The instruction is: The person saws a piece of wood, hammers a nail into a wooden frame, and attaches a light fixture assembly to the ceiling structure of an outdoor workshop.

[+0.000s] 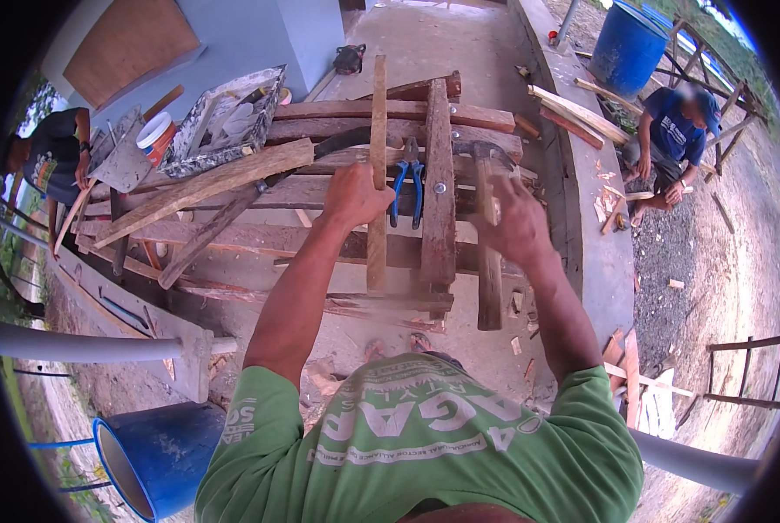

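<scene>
A: Left hand (357, 197)?
B: Fingers clamped round a wooden strip (378, 122), above the middle of the bench (337, 109). One end points to the far edge, the other to the near edge.

A: Right hand (518, 225)?
B: Blurred, over the hammer (489, 283) handle. Can't tell if its fingers are apart or closed on it.

A: Hammer's lie?
B: Near the bench's right edge. Head on the far side, handle toward the near edge.

A: Between the hands?
B: Blue pliers (418, 181), just right of the strip, handles toward the near edge. Right of them a bolted beam (439, 157), laid across the slats.

A: Left half?
B: Plank (202, 192) aslant. Spattered tray (200, 166) toward the far left corner, bucket (155, 139) beside it.

A: Company?
B: Seated person (669, 139), off beyond the right edge.
</scene>
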The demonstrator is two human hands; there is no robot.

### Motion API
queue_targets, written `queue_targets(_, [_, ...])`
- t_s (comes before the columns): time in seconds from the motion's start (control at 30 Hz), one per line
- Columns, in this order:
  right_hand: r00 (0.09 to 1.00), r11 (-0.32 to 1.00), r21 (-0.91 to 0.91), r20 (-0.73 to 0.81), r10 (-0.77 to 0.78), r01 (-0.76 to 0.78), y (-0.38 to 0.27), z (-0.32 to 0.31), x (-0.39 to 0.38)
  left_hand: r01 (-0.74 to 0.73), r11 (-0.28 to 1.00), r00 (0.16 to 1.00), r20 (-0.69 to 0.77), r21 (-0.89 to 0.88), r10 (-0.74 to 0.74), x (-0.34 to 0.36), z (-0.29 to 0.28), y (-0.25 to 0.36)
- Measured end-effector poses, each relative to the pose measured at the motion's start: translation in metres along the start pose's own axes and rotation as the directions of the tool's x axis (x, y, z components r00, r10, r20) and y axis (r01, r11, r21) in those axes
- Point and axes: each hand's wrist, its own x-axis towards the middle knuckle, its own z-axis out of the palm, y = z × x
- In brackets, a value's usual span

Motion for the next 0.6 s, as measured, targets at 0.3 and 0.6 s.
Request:
queue_targets(0.3, [0.975,0.967,0.132,0.033,0.218,-0.22,0.043,0.045,0.024,-0.043,0.987,0.964,-0.251,0.157,0.082,-0.045,-0.015,-0.003])
queue_targets(0.6, [0.965,0.634,0.773,-0.178,0.194,0.015,-0.019,0.007,0.036,-0.297,0.8,0.948,-0.063,-0.521,0.311,-0.141,-0.051,0.022])
